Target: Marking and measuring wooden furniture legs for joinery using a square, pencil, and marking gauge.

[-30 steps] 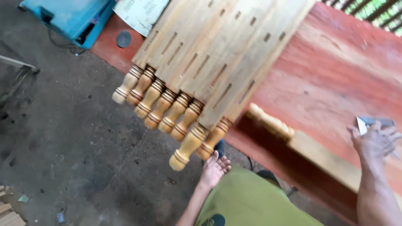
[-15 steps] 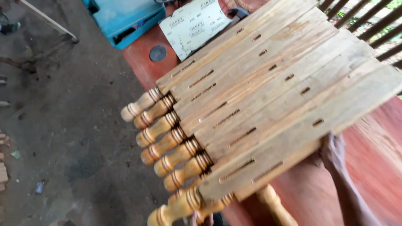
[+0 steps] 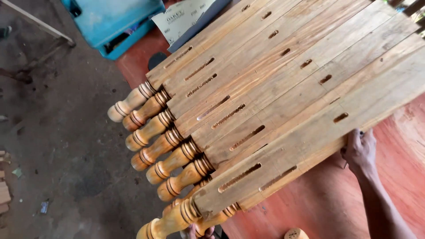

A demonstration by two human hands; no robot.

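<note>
1. A bundle of wooden legs point(image 3: 274, 102) is lying across a red worktop point(image 3: 354, 194), filling most of the view. Each leg is a flat square post with cut slots, ending in a turned, rounded foot point(image 3: 150, 132).

2. The bundle's long axis is running from the upper right down to the lower left. The turned feet are sticking out past the worktop's edge, over the dark concrete floor point(image 3: 66, 155).

3. The right hand point(image 3: 359, 150) is pressing against the bundle's near, lower edge, about midway along the posts. Its fingers point(image 3: 349, 139) are curling up against the underside of the nearest post; whether they are truly gripping it I cannot tell, since the wood is hiding the fingertips.

4. The left hand point(image 3: 197, 231) is only just showing at the bottom edge, directly under the nearest turned feet. Only a few knuckles are visible, so I cannot tell whether its fingers are spread or closed.

5. So the bundle is lying above and away from both hands, with the left hand near the foot end and the right hand nearer the middle of the bundle.

6. Beyond the bundle's far side, a blue case point(image 3: 115, 20) and a sheet of sandpaper point(image 3: 181, 17) are lying. A single loose foot point(image 3: 295, 233) is showing below the bundle.
</note>
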